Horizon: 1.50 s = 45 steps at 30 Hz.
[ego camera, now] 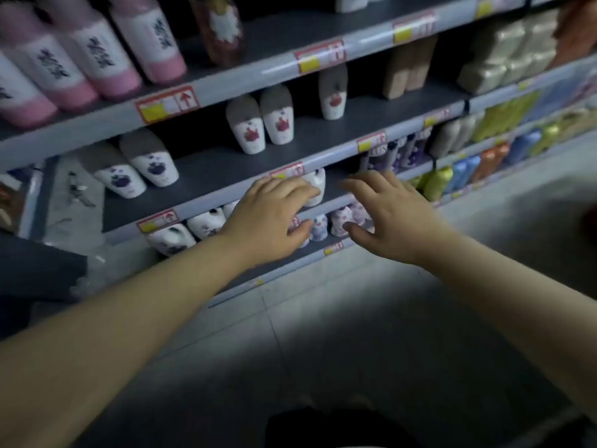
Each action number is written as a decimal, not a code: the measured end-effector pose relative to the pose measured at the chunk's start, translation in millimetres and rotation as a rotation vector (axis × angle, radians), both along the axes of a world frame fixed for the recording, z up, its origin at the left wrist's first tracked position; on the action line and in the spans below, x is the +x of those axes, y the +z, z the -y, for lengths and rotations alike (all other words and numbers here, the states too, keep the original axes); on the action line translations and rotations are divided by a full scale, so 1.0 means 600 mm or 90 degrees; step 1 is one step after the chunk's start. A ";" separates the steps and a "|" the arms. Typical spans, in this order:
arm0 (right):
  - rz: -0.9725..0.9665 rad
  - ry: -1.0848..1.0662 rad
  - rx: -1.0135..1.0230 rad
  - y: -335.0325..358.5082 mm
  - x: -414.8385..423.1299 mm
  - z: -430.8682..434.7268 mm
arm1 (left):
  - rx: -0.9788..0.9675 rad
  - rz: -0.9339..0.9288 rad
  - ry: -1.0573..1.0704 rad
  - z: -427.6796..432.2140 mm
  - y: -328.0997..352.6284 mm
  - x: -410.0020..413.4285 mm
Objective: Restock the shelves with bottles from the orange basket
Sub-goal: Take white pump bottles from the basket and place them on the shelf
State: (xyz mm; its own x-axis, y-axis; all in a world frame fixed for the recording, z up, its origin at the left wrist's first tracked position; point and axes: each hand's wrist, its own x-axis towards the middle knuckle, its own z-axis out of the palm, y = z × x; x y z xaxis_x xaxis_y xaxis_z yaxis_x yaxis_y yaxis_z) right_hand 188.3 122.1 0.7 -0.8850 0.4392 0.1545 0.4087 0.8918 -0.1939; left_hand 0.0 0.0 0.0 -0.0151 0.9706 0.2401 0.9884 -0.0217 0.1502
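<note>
A person's left hand [268, 221] reaches to a white bottle [318, 184] tucked just under the front rail of a grey shelf [206, 179] in a dim shop aisle. The bottle stands on the level directly below that shelf, partly hidden by the rail and by the hand. The fingertips [307, 189] lie against the bottle's left side, while the thumb hangs lower, in front of the next rail down. Blur makes it impossible to tell whether the hand is grasping the bottle or only touching it.

The right hand [391, 218] hovers just right of the bottle, below the same shelf. Its fingers are spread and slack, and it holds nothing.

On the grey shelf stand white bottles with grey caps: two with purple prints [139, 168] at its left end, and three with red prints [261, 124] farther along. Pink bottles [97, 59] crowd the shelf above it, on the left, and beige packs [507, 56] sit to the right of that shelf. White jugs [200, 223] line the level beneath the grey shelf, left of the left hand. Red and yellow price tags [168, 103] mark the rails. Green, blue and orange bottles [468, 169] fill the lower levels, well to the right of the grey shelf. A grey tiled floor [323, 318] lies below.
</note>
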 end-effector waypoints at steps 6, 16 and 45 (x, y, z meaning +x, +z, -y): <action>0.065 -0.135 -0.019 -0.077 0.086 -0.006 | -0.111 0.044 -0.097 -0.076 -0.072 0.049; 0.099 -0.318 -0.109 -0.161 0.280 -0.115 | -0.208 0.072 -0.282 -0.300 -0.165 0.227; 0.011 -0.673 -0.269 -0.246 0.703 -0.932 | -0.359 -0.002 -0.539 -1.280 -0.231 0.676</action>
State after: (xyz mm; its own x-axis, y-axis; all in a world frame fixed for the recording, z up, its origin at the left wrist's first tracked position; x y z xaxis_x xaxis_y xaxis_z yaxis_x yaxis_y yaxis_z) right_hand 610.3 681.5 -147.0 -0.0411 0.9806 -0.1916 0.9223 -0.0365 -0.3848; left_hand 405.7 768.0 -138.6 0.7291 0.6340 -0.2576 0.6819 -0.6409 0.3525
